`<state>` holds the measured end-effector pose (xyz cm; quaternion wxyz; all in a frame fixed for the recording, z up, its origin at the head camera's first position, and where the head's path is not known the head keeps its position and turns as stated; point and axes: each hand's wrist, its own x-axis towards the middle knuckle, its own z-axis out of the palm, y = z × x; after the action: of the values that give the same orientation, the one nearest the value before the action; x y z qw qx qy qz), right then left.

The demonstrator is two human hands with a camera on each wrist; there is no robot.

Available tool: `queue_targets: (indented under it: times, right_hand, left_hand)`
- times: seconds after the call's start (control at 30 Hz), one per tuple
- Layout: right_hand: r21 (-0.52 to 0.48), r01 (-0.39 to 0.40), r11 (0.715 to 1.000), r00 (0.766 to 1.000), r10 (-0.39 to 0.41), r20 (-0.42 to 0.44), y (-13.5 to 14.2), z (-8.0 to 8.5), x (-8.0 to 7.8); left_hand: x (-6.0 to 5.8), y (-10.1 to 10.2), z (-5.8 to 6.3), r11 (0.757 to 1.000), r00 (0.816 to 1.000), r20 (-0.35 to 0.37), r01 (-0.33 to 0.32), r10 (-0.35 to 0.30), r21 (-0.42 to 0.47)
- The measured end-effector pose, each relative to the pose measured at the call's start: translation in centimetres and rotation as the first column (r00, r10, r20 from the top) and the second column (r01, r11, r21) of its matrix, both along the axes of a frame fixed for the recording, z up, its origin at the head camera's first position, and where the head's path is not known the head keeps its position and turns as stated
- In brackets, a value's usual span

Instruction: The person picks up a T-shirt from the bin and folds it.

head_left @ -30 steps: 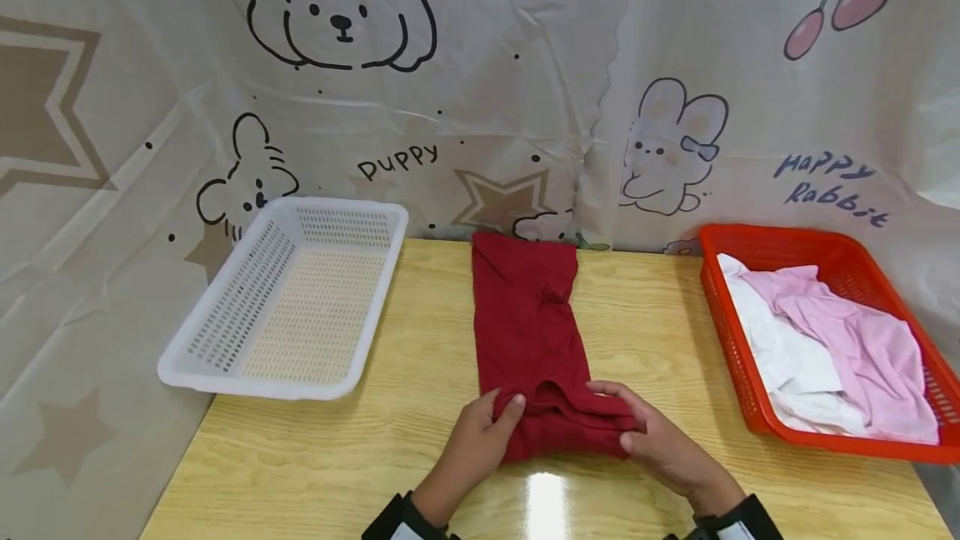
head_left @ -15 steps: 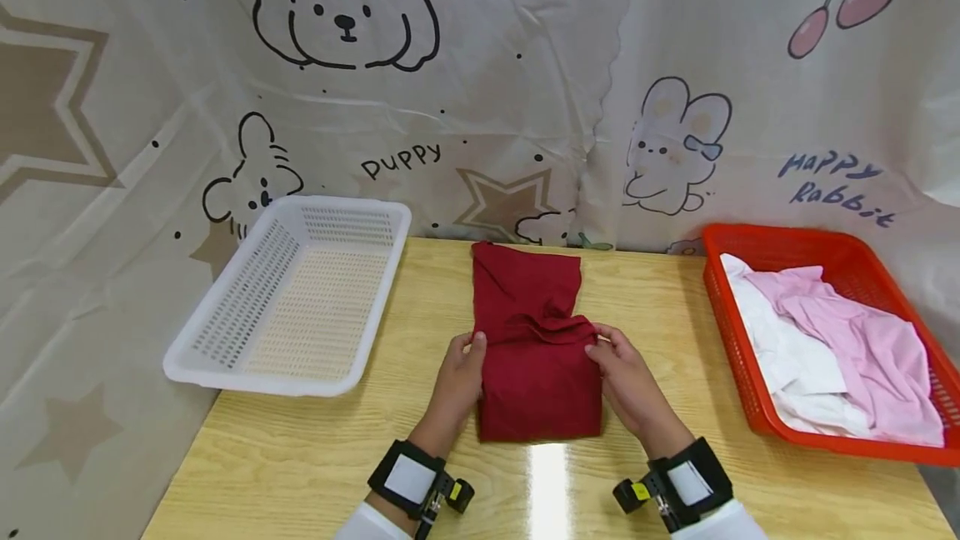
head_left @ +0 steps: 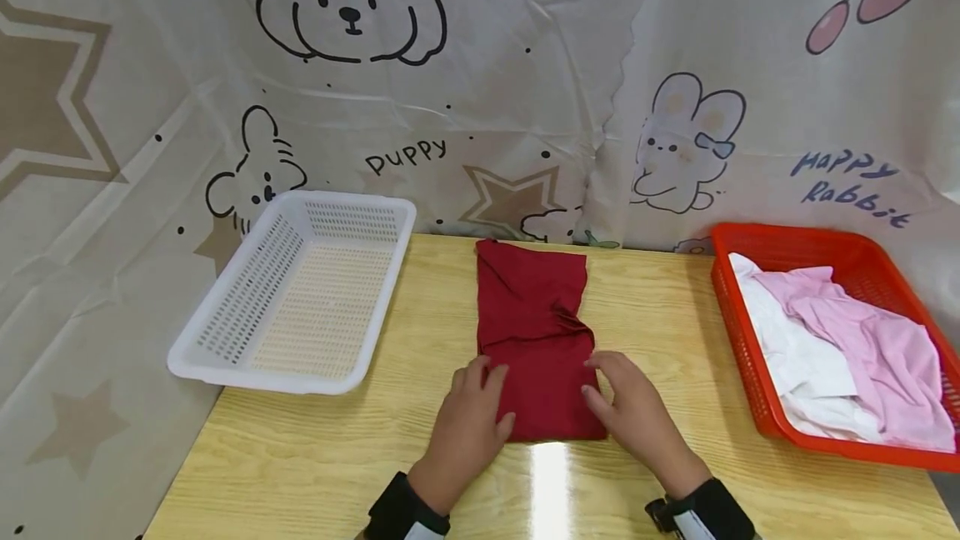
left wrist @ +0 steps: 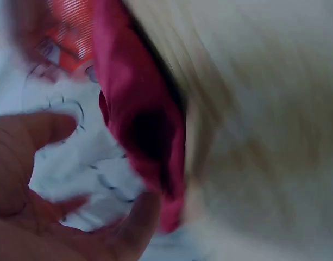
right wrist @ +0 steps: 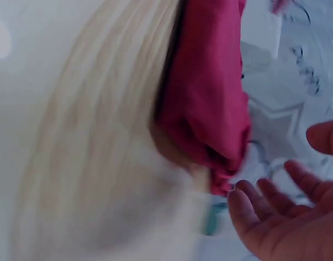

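Observation:
A dark red folded garment (head_left: 551, 382) lies lengthwise on the wooden table, its near half doubled into a thicker layer with a crease and bunched fabric at the right. Over its near left edge, my left hand (head_left: 468, 415) has spread, relaxed fingers. At the opposite edge is my right hand (head_left: 637, 407), thumb and fingers apart with nothing between them. The left wrist view shows the side of the red garment (left wrist: 139, 103) beyond loosely extended fingers, somewhat blurred. Loose fingers of the right hand (right wrist: 291, 212) also appear beside the garment's end in the right wrist view.
A white perforated basket (head_left: 382, 298) stands at the left of the table (head_left: 300, 457). On the right, a red basket (head_left: 738, 348) holds a white cloth (head_left: 802, 365) and a pink cloth (head_left: 885, 348). A printed curtain (head_left: 450, 15) hangs behind.
The near part of the red garment was gripped at both sides, carried away from me and laid down over the rest. Both hands then released it and drew back toward me.

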<state>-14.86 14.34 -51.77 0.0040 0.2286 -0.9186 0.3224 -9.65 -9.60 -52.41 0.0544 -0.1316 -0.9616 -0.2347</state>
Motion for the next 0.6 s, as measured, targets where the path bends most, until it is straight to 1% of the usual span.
queue_targets:
  times: [0.03, 0.07, 0.1, 0.13, 0.17, 0.2, 0.27, 0.33, 0.37, 0.4, 0.43, 0.5, 0.57, 0.6]
  right_hand:
    - [0.067, -0.063, 0.996, 0.996, 0.066, -0.056, -0.1, 0.0, 0.4]
    - [0.131, -0.121, 0.984, 0.988, 0.132, -0.08, -0.3, -0.2, 0.7]
    - [0.189, -0.169, 0.967, 0.979, 0.186, -0.078, -0.4, -0.5, 1.0]
    - [0.24, -0.206, 0.949, 0.973, 0.226, -0.056, -0.5, -0.7, 1.2]
    - [0.288, -0.231, 0.929, 0.966, 0.254, -0.045, -0.5, -1.0, 1.5]
    - [0.327, -0.242, 0.913, 0.962, 0.269, -0.039, -0.6, -1.3, 1.6]
    - [0.384, -0.235, 0.893, 0.96, 0.276, -0.055, -0.7, -2.0, 1.8]
    - [0.413, -0.208, 0.887, 0.952, 0.28, -0.122, -0.8, -2.5, 1.9]
    - [0.418, -0.191, 0.888, 0.945, 0.282, -0.167, -0.8, -2.7, 1.9]
    - [0.41, -0.18, 0.894, 0.94, 0.279, -0.196, -0.9, -2.8, 1.8]
    - [0.4, -0.173, 0.9, 0.94, 0.272, -0.206, -0.8, -2.8, 1.8]
    - [0.355, -0.181, 0.917, 0.949, 0.257, -0.181, -0.6, -2.5, 1.9]
    - [0.282, -0.208, 0.937, 0.966, 0.242, -0.091, -0.1, -1.6, 2.0]
    - [0.225, -0.227, 0.947, 0.971, 0.238, -0.02, 0.2, -1.1, 2.1]
  left_hand:
    - [0.2, 0.1, 0.2, 0.991, 0.995, -0.067, 0.06, -0.068, -0.116]
    - [0.3, 0.2, 0.4, 0.972, 0.985, -0.105, 0.11, -0.134, -0.206]
    - [0.4, 0.3, 0.5, 0.948, 0.973, -0.12, 0.16, -0.199, -0.274]
    - [0.4, 0.4, 0.5, 0.923, 0.963, -0.108, 0.199, -0.246, -0.329]
    - [0.4, 0.5, 0.4, 0.901, 0.956, -0.09, 0.229, -0.279, -0.368]
    - [0.4, 0.5, 0.2, 0.888, 0.954, -0.069, 0.243, -0.291, -0.39]
    - [0.3, 0.6, -0.3, 0.878, 0.962, -0.031, 0.233, -0.27, -0.418]
    - [0.3, 0.7, -0.7, 0.872, 0.97, -0.019, 0.211, -0.244, -0.441]
    - [0.3, 0.7, -0.8, 0.871, 0.971, -0.019, 0.204, -0.238, -0.447]
    - [0.3, 0.7, -0.9, 0.87, 0.972, -0.017, 0.2, -0.233, -0.45]
    - [0.3, 0.8, -0.9, 0.871, 0.973, -0.009, 0.203, -0.231, -0.447]
    - [0.4, 0.7, -0.6, 0.882, 0.972, 0.016, 0.219, -0.234, -0.418]
    - [0.5, 0.4, 0.0, 0.911, 0.967, 0.076, 0.254, -0.243, -0.325]
    - [0.7, 0.1, 0.6, 0.929, 0.961, 0.115, 0.272, -0.25, -0.251]
